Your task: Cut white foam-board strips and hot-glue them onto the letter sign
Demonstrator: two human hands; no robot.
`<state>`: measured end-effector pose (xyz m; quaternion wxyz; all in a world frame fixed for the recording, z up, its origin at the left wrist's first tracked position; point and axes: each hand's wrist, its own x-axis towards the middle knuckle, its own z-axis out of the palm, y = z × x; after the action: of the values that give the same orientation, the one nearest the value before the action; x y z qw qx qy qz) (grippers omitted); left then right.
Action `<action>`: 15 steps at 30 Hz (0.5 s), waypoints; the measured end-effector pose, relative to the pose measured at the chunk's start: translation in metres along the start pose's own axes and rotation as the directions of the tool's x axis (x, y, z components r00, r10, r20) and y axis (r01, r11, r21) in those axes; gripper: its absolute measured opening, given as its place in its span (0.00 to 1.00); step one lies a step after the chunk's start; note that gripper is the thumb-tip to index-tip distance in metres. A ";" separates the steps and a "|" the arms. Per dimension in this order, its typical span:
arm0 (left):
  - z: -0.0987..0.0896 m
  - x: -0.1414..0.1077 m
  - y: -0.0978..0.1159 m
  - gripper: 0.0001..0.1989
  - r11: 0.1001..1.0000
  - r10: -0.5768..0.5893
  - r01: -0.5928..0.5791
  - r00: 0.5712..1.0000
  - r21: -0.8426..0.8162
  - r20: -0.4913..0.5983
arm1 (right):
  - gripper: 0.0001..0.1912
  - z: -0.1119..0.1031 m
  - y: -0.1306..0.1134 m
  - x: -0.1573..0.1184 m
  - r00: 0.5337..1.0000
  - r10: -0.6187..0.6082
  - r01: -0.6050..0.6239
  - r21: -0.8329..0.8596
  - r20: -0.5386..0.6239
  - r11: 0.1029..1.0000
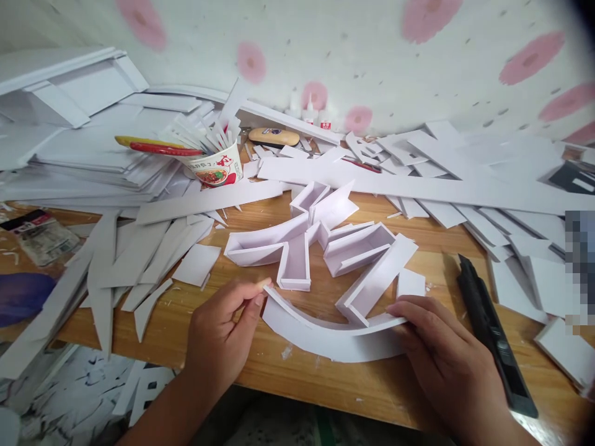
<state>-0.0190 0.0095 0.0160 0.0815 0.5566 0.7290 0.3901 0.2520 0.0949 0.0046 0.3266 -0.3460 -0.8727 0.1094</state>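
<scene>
A curved white foam board strip [330,344] stands on edge near the front of the table, bowed toward me. My left hand [227,325] pinches its left end between thumb and fingertips. At the strip's right end, my right hand [446,347] grips it with fingers over the top edge; the thumb is mostly hidden. Just behind it sits a hollow white foam board shape [295,263] built from thin upright walls, with angular arms. An open-sided foam board piece [376,275] slants from that shape down to the strip's middle, close to or touching it.
A black utility knife [495,334] lies right of my right hand. White board offcuts [134,248] pile up on the left and more scraps [483,223] on the right. Behind stand a paper cup [216,164] with strips and scissors, a tan case [274,137] and small glue bottles [324,118].
</scene>
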 end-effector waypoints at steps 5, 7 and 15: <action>-0.002 0.001 -0.001 0.07 0.998 0.052 -0.053 0.999 0.021 0.012 | 0.07 -0.001 0.005 -0.002 0.999 -0.023 0.023 -0.008 0.034 1.000; -0.002 0.001 -0.001 0.08 0.998 0.067 -0.067 0.998 0.015 0.018 | 0.08 -0.002 0.007 -0.002 0.997 -0.042 0.042 -0.001 0.061 0.999; -0.005 0.003 0.001 0.10 0.997 0.072 -0.072 0.996 0.003 0.050 | 0.09 -0.007 0.010 0.000 0.991 -0.090 0.092 -0.019 0.096 0.996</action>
<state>-0.0220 0.0096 0.0207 0.0843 0.5922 0.7073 0.3768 0.2620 0.1019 0.0053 0.2855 -0.3042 -0.9033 0.1004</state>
